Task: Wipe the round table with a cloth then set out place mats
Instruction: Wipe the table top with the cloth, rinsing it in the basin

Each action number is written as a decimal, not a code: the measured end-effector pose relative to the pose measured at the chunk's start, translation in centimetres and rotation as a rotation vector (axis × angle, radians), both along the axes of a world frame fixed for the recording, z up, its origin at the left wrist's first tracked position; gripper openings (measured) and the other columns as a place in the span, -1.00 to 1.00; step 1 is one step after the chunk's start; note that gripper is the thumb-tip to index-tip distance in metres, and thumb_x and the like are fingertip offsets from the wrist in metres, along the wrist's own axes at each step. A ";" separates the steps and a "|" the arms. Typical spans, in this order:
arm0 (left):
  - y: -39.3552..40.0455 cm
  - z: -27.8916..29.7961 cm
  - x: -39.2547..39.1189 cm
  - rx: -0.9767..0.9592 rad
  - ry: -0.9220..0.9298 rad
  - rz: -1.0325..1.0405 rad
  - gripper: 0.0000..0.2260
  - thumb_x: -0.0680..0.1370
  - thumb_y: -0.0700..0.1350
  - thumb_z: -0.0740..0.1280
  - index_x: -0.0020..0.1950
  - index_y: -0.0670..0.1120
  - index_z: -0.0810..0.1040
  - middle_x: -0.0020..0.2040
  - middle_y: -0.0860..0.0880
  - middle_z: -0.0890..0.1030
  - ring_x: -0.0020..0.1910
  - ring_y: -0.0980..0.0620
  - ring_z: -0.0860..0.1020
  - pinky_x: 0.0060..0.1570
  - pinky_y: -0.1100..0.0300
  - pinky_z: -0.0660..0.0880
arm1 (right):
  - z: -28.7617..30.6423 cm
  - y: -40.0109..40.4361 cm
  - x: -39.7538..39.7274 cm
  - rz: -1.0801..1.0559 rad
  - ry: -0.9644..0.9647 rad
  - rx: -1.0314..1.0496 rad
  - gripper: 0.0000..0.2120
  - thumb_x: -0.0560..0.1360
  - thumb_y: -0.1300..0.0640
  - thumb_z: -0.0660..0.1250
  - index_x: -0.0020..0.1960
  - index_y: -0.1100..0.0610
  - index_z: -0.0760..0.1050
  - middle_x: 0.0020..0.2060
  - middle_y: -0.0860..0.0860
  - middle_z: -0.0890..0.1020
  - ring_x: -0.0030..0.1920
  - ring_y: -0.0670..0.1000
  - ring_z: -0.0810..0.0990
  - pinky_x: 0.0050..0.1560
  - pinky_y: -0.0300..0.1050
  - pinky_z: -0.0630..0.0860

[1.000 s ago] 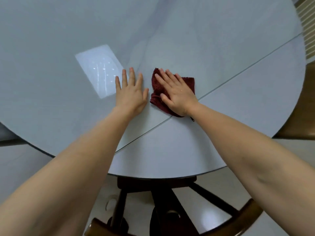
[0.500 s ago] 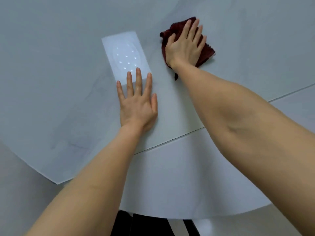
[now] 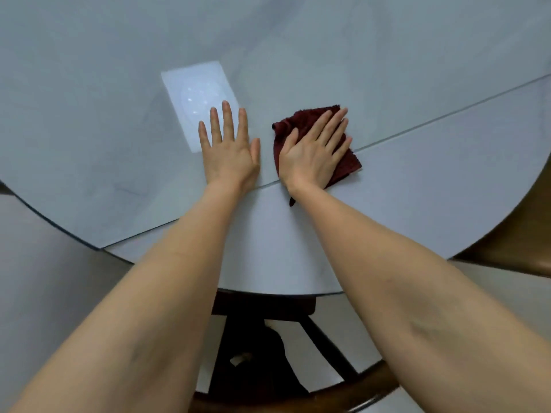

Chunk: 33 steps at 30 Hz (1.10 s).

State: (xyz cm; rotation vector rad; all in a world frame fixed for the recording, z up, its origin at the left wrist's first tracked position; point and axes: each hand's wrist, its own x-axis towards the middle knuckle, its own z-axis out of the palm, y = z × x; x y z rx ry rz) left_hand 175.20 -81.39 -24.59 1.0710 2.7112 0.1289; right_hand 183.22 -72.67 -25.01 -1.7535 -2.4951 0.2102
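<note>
Curved brown wooden chair back (image 3: pixel 343 394) nearest, dark wooden pedestal (image 3: pixel 253 332) under round pale grey glossy bench (image 3: pixel 417 189). Straight seam crosses benchtop. Left hand (image 3: pixel 229 150) flat on bench, fingers released, spread, holding nothing. Just right of it, right hand (image 3: pixel 313 153) pressed flat, fingers extended, atop dark red terry cloth (image 3: pixel 347 163); cloth crumpled, straddling seam. Bright rectangular light reflection (image 3: pixel 196 93) beyond left fingertips.

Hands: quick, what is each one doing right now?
Left hand: open, flat on the table, holding nothing.
Right hand: open, palm pressed flat on the cloth, not gripping it.
</note>
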 end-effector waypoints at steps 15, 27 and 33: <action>-6.8 2.3 6.0 -0.090 -0.100 -0.180 -0.42 0.66 0.11 -0.02 0.59 -0.09 -0.15 0.57 -0.15 -0.20 0.55 -0.17 -0.21 0.50 -0.09 -0.18 | 2.2 -3.2 22.5 1.226 -0.150 -0.062 -0.36 0.60 -0.13 0.04 0.59 0.08 -0.04 0.58 0.05 -0.03 0.57 0.04 -0.10 0.55 0.06 -0.12; 6.0 2.6 7.0 -0.053 -0.096 0.033 -0.48 0.66 0.12 -0.06 0.59 -0.02 -0.07 0.58 -0.13 -0.16 0.55 -0.16 -0.20 0.42 -0.34 -0.17 | 1.7 12.4 12.2 1.071 -0.126 -0.046 -0.36 0.58 -0.17 -0.08 0.59 0.04 -0.03 0.57 0.01 0.00 0.57 0.02 -0.05 0.54 -0.01 -0.12; 14.5 1.9 6.4 -0.032 -0.073 0.330 -0.48 0.66 0.11 -0.08 0.59 0.03 -0.13 0.56 -0.20 -0.21 0.50 -0.33 -0.24 0.37 -0.39 -0.23 | 1.4 19.2 3.0 0.899 -0.073 -0.042 -0.39 0.63 -0.13 -0.01 0.59 0.06 -0.09 0.58 0.02 -0.06 0.57 0.02 -0.11 0.53 -0.01 -0.19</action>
